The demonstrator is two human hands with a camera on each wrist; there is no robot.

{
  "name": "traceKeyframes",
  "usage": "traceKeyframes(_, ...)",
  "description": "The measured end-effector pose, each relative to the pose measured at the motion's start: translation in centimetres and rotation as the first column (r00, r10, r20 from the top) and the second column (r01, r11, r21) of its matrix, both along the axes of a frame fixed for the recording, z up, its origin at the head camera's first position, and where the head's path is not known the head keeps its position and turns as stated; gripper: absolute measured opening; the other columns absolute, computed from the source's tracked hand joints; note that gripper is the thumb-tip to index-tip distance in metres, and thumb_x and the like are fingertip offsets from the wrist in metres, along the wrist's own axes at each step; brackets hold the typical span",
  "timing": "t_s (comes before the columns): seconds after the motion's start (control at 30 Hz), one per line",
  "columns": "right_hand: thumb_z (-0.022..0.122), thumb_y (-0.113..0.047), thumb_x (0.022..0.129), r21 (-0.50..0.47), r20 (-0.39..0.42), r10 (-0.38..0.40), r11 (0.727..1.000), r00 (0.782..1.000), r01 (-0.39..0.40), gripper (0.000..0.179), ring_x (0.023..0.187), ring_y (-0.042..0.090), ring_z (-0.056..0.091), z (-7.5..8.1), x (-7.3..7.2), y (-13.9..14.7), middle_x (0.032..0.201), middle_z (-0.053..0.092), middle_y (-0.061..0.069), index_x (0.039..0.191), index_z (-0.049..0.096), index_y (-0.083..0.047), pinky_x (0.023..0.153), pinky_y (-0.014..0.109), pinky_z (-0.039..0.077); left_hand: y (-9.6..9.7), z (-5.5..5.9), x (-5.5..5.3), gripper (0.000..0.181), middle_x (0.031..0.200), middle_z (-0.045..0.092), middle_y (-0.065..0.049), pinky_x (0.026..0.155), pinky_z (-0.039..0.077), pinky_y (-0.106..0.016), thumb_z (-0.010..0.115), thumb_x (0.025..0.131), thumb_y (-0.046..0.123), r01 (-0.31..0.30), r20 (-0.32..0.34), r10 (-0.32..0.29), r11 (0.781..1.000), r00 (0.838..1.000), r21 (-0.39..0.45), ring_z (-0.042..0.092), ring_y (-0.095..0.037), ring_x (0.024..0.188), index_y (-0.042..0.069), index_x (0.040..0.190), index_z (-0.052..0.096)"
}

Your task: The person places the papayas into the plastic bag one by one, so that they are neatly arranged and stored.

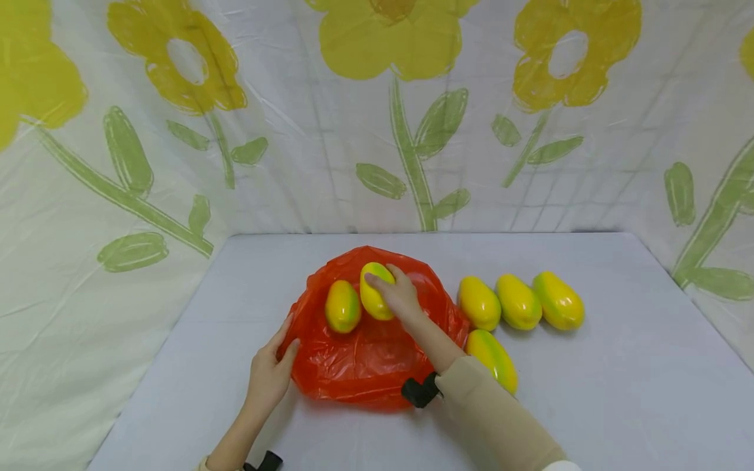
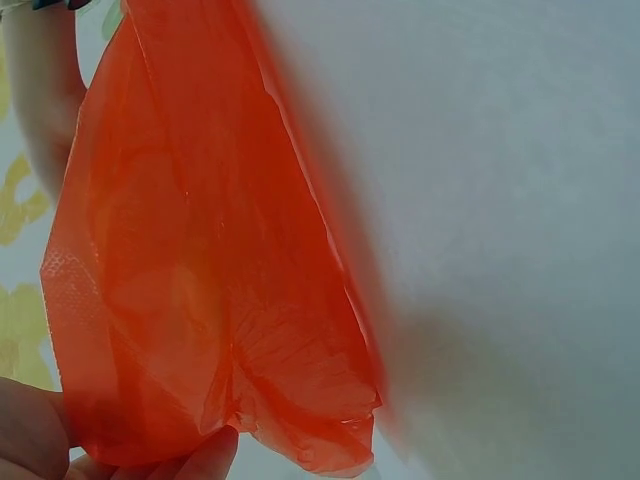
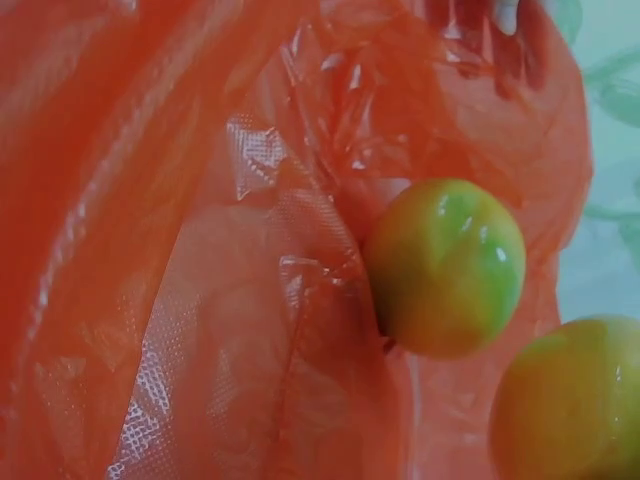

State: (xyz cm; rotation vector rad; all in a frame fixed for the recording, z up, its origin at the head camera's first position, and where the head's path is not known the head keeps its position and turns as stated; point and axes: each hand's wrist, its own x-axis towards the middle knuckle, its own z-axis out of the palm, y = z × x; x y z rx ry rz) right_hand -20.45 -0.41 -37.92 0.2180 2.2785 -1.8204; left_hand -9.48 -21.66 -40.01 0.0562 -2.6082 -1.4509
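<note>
A red plastic bag point(image 1: 365, 363) lies spread open at the middle of the table. My left hand point(image 1: 269, 373) holds the bag's left edge, thumb on the inner side; in the left wrist view its fingers point(image 2: 205, 455) curl at the red film. My right hand point(image 1: 403, 299) grips a yellow-green mango point(image 1: 374, 306) over the bag's opening. Just left of it, another mango point(image 1: 341, 309) sits inside the bag. The right wrist view shows two mangoes, one at the centre point(image 3: 450, 270) and one at the lower right point(image 3: 580, 410), against the red film.
To the right of the bag, three mangoes stand in a row, the nearest one point(image 1: 479, 304) close to the bag's edge. One more mango point(image 1: 493, 360) lies in front of them, partly behind the right sleeve point(image 1: 495, 412). A flower-patterned sheet point(image 1: 330, 190) hangs behind the white table point(image 1: 636, 379).
</note>
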Motion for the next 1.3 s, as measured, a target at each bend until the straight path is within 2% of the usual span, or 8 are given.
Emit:
traceKeyframes(0.2,0.060,-0.039,0.094,0.020,-0.002,-0.012,1.000,1.000,0.012,0.071,0.126,0.036,0.043,-0.6,-0.5,-0.3,0.145,0.041,0.018,0.150,0.034,-0.004,0.106,0.052,0.040,0.0,0.0,0.0,0.048,0.140,0.045,-0.027,0.103,0.040,-0.048,0.053,0.098,0.000,-0.007,0.007,0.007,1.000,1.000,-0.017,0.043,-0.042,0.131,-0.004,0.144,0.041)
traceKeyframes(0.47,0.062,-0.037,0.094,0.092,0.036,-0.030,0.995,0.999,0.027,0.071,0.125,0.035,0.044,-1.7,-1.2,-0.8,0.145,0.042,0.017,0.150,0.031,-0.005,0.103,0.052,0.044,0.2,-0.1,0.0,0.048,0.140,0.045,-0.028,0.102,0.040,-0.048,0.053,0.098,0.000,-0.004,0.014,0.004,1.000,1.000,-0.003,0.042,-0.042,0.131,-0.006,0.143,0.041)
traceKeyframes(0.83,0.063,-0.035,0.095,0.089,0.028,-0.042,0.995,0.999,0.039,0.072,0.122,0.036,0.047,-3.6,-1.5,-1.1,0.142,0.044,0.018,0.150,0.030,-0.003,0.102,0.053,0.044,0.2,0.0,0.3,0.047,0.139,0.046,-0.029,0.103,0.040,-0.049,0.053,0.098,0.000,-0.014,0.015,0.015,1.000,1.000,-0.022,0.044,-0.042,0.130,-0.005,0.143,0.042)
traceKeyframes(1.3,0.064,-0.034,0.094,0.169,-0.025,-0.063,0.983,0.998,0.066,0.071,0.123,0.036,0.048,-4.0,-1.8,-2.1,0.142,0.046,0.019,0.149,0.033,-0.001,0.103,0.052,0.043,0.2,0.0,0.2,0.047,0.142,0.044,-0.028,0.103,0.038,-0.048,0.052,0.099,0.001,-0.016,0.035,0.017,1.000,0.999,-0.008,0.041,-0.042,0.132,-0.003,0.145,0.041)
